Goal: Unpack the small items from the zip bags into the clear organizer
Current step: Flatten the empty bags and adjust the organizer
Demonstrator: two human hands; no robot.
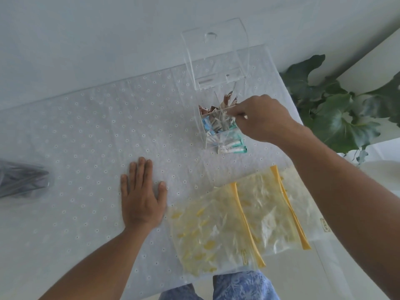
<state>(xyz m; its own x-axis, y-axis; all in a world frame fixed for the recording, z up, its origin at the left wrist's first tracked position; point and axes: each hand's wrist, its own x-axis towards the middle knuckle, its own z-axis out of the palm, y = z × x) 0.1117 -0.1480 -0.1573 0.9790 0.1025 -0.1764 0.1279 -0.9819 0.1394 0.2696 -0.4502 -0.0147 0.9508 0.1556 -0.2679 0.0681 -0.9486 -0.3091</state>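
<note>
A clear organizer with its lid tipped open stands at the table's far middle. Its compartments hold brown sachets, blue packets and teal-capped tubes. My right hand hovers over the organizer's right side, its fingers curled and pinching a thin pale stick-like item at the rim. My left hand lies flat on the tablecloth, fingers straight. Two yellow-striped zip bags lie overlapping at the near right, flat and crumpled.
A white eyelet tablecloth covers the table. A dark object in a clear bag lies at the left edge. A green leafy plant stands beyond the table's right edge. White wall runs behind.
</note>
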